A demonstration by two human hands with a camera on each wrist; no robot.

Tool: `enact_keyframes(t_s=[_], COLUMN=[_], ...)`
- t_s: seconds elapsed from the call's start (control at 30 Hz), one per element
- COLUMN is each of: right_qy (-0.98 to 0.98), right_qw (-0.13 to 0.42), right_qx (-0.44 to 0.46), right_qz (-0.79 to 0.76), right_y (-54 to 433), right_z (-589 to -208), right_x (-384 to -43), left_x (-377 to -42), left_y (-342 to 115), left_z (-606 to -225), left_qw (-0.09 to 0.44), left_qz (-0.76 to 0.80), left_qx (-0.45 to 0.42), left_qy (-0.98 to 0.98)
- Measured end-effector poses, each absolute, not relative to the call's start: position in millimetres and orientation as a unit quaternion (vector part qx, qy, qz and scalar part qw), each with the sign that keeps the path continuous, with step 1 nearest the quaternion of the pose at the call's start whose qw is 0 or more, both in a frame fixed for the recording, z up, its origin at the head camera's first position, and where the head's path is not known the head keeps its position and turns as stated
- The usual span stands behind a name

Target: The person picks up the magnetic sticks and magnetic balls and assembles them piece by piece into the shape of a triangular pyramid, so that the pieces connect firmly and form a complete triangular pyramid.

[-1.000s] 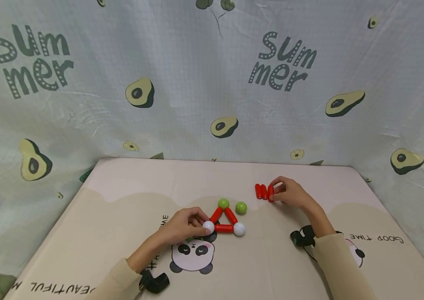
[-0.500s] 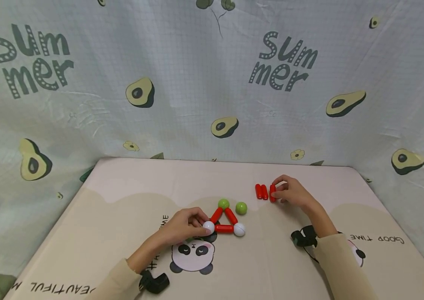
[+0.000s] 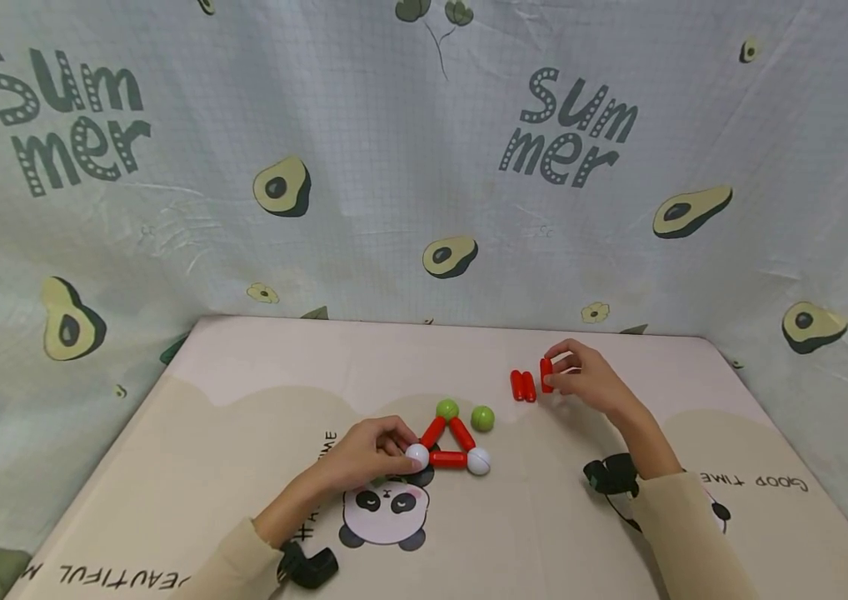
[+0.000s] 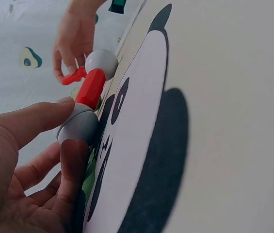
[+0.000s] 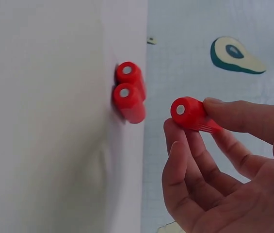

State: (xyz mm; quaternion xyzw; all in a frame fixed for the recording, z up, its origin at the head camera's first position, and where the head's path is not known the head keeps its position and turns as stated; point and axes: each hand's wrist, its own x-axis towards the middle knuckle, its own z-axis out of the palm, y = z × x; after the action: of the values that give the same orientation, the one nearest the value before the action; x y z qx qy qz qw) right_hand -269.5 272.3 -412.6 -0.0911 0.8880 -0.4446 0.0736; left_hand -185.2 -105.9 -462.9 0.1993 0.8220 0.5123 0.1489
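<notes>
My left hand (image 3: 367, 450) pinches a white ball (image 3: 417, 456) between thumb and fingers. This ball is one corner of a flat triangle made of red magnetic rods (image 3: 448, 459), with a second white ball (image 3: 479, 461) and a green ball (image 3: 447, 409) at the other corners. Above the far right of the table, my right hand (image 3: 589, 379) holds a single red magnetic rod (image 5: 187, 113) by thumb and fingertips. A pale round magnet shows in its end in the right wrist view. Two more red rods (image 5: 130, 102) lie side by side on the table, left of that hand.
A loose green ball (image 3: 482, 418) sits right of the triangle's tip. The table (image 3: 244, 433) has a cover printed with pandas and words. Behind it hangs a curtain (image 3: 364, 167) with avocado prints. Black devices (image 3: 309, 567) are worn at both wrists.
My right hand has drawn one red rod away from the other two, slightly right, and lifted it off the table. The left hand stays on the white ball.
</notes>
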Motion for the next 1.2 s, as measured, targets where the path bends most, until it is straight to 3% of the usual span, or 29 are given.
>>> enact_keyframes(t_s=[0.8, 1.2], right_qy=[0.874, 0.840], right_qw=[0.055, 0.076], right_qx=[-0.194, -0.274], right_qz=[-0.443, -0.461], right_y=[230.9, 201.8], right_z=[-388.0, -385.1], right_x=[-242.4, -223.8], left_x=[-183.4, -183.5], left_y=[-107.0, -107.1], left_z=[-463.0, -463.4], left_qw=[0.150, 0.150], left_qz=[0.505, 0.507], left_qx=[0.192, 0.193], left_qy=[0.828, 0.826])
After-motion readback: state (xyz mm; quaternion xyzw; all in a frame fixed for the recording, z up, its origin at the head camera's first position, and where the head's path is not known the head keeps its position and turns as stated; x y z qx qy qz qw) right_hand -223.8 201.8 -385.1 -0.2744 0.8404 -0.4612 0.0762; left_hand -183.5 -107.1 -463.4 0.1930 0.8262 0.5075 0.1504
